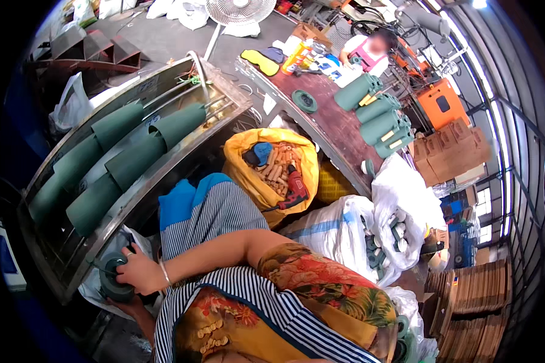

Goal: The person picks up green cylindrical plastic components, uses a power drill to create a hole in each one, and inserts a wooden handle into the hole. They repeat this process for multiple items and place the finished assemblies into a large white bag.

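At the lower left, above a white plastic sack (pixel 91 284), a dark green round part (pixel 118 291) with a ring-shaped rim is between my two hands. My left hand (pixel 132 307) holds it from beneath, its fingers mostly hidden. Bent over the top of the part is my right hand (pixel 140 270), with a bracelet at the wrist. A thin dark stick-like piece shows by its fingers; what it belongs to is unclear. Close beyond my hands stands a metal trough (pixel 118 233), where large green tapered tubes (pixel 136 158) lie end to end in two rows.
A yellow sack (pixel 236 142) holds orange-brown pieces and a red power drill (pixel 297 187). White sacks (pixel 333 227) with green and white parts stand at my right. A brown table (pixel 321 121) carries upright green cylinders (pixel 375 112); a person (pixel 369 54) is behind it, near a fan (pixel 241 9).
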{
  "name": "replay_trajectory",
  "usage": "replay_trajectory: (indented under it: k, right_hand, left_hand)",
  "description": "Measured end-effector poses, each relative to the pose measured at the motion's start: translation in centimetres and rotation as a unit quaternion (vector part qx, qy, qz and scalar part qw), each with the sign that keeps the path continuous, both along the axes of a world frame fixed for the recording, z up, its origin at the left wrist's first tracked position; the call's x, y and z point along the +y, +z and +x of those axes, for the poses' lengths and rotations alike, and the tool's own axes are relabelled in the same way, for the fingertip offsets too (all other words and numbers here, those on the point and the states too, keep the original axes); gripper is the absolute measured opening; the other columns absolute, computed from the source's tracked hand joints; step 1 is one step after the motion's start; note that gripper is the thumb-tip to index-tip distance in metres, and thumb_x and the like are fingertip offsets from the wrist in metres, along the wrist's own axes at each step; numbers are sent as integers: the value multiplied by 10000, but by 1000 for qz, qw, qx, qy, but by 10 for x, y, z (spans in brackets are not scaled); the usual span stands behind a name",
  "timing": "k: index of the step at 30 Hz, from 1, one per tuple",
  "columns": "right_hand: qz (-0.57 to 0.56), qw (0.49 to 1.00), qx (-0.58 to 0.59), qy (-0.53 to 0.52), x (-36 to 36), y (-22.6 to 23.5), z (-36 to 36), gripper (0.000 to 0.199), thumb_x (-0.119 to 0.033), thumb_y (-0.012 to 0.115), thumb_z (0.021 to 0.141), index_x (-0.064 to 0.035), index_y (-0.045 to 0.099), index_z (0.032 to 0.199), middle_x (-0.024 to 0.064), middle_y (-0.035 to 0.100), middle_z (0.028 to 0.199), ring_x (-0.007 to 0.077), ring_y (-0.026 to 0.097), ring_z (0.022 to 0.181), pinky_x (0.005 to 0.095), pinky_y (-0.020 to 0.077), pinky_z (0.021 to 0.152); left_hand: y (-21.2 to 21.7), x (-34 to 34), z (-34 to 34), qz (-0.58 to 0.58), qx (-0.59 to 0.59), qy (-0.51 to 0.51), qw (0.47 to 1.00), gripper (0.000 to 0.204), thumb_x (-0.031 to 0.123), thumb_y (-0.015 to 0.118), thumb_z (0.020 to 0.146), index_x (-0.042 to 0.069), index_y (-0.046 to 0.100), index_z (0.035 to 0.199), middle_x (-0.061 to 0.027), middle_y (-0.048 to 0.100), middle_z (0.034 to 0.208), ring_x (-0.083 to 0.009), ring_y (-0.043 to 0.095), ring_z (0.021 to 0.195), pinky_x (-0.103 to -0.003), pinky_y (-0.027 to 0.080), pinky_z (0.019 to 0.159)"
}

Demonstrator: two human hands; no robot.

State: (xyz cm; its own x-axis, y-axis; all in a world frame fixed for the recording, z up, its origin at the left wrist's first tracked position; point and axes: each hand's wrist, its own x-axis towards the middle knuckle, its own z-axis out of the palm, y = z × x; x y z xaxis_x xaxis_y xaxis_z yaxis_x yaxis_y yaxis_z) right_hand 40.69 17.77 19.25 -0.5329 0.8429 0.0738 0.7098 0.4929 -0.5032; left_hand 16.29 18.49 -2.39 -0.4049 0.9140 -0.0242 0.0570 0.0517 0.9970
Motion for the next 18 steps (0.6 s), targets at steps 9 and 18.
replay_trajectory:
  k: [9, 18]
  right_hand:
    - [341, 917, 9, 205, -10, 3, -3, 374, -197, 535, 835, -126, 612, 1194, 90, 665, 997, 401, 395, 1333, 778, 171, 1040]
    - [40, 976, 178, -120, 71, 36, 81, 522, -410, 739, 753, -23, 612, 1079, 227, 632, 963, 402, 589, 952, 491, 465, 841]
  left_hand:
    - [128, 129, -56, 3, -109, 8, 994, 559, 407, 411, 1002, 3, 412, 1388, -160, 495, 1387, -308, 447, 1292, -453, 339, 1092]
    - [144, -18, 53, -90, -402, -117, 904, 524, 284, 512, 1000, 12, 377, 1427, -141, 431, 1457, -301, 397, 1346, -465, 298, 1125]
